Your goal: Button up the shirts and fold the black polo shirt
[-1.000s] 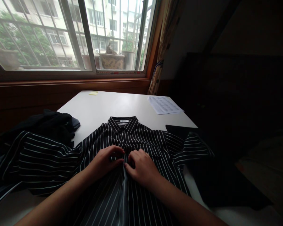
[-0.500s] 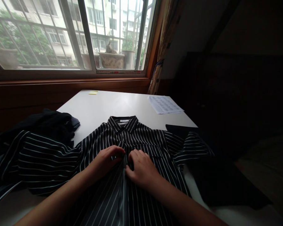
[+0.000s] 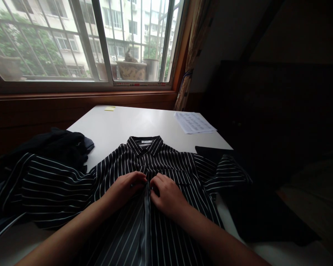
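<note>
A black shirt with white stripes (image 3: 169, 159) lies face up, its collar towards the window and its sleeves spread to both sides. Both hands are at the front opening, below the collar. My left hand (image 3: 129, 186) pinches the cloth at the left side of the opening. Just across from it, my right hand (image 3: 168, 195) has its fingers curled in on the other front edge. The fingertips of both hands nearly meet, and any button between them is hidden. Below the hands the front edges part, showing the greyish inner side of the cloth (image 3: 127, 236).
Under the shirt is a white table (image 3: 133, 120). Dark clothes (image 3: 55, 147) are heaped at the left, and a dark folded cloth (image 3: 266, 214) lies at the right. Printed sheets (image 3: 194, 123) and a yellow sticky note (image 3: 110, 108) are near the far edge, below a window (image 3: 133, 44).
My right hand has shifted slightly, its thumb and fingers drawn closer together. My left hand stays at nearly the same spot, and the shirt lies as before.
</note>
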